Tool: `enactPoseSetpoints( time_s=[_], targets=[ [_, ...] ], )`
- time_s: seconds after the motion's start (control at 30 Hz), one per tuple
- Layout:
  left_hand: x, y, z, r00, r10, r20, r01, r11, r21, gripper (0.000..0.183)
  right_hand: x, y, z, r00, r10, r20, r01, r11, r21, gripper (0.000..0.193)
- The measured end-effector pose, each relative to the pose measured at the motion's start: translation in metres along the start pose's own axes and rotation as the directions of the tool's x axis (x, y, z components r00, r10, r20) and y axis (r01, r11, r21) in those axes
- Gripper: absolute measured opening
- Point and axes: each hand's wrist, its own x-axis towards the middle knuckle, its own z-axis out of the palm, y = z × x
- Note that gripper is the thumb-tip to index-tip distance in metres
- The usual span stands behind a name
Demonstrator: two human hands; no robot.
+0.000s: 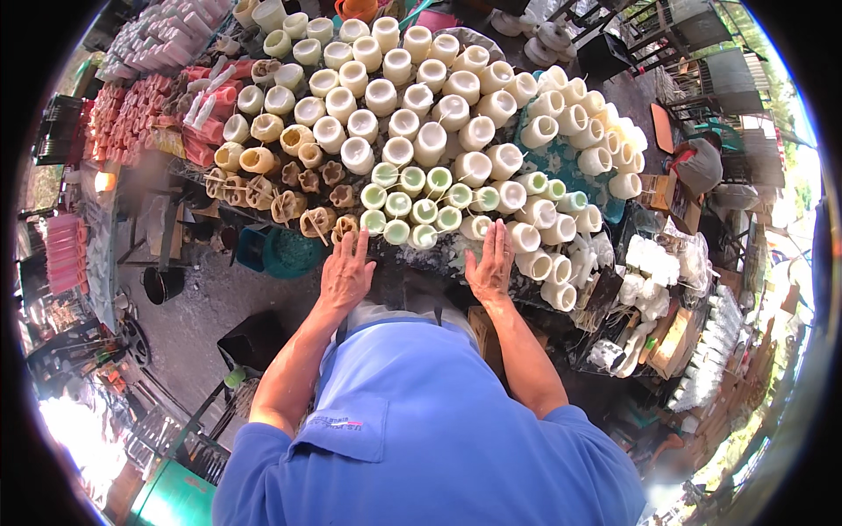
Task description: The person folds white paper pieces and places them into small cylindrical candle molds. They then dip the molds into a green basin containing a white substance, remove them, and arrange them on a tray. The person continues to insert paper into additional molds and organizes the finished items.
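My left hand (348,273) is open, fingers stretched forward, at the near edge of a crowded table. Its fingertips are close to a brown scalloped candle (317,221) and a pale green candle (373,221). My right hand (489,268), also open and flat, reaches the same edge beside a short cream candle (475,227); whether it touches is hard to tell. Neither hand holds anything. Between and beyond them stand several pale green candles (424,211) in a cluster. Many thick cream candles (381,94) with sunken tops fill the rows behind.
Pink-red shaped pieces (136,114) and pale pink ones (167,35) pile up at far left. A teal basin (294,252) sits below the table's left edge. White lumpy pieces (645,272) lie at right. A person (699,165) is bent over at far right.
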Motion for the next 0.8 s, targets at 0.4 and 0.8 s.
enactPoseSetpoints(
  time_s=[0.4,0.8],
  targets=[
    [-0.024,0.017,-0.007,0.964,-0.244,-0.111,0.234,0.968,-0.095,0.072,0.102,-0.003,-0.027,0.988,-0.065,-0.139,0.061,0.998,-0.033,0.068],
    [-0.048,-0.003,-0.018,0.953,-0.271,-0.136,0.25,0.956,-0.157,0.066,0.241,-0.004,0.02,0.987,-0.081,0.138,0.11,0.969,-0.222,0.085]
  ],
)
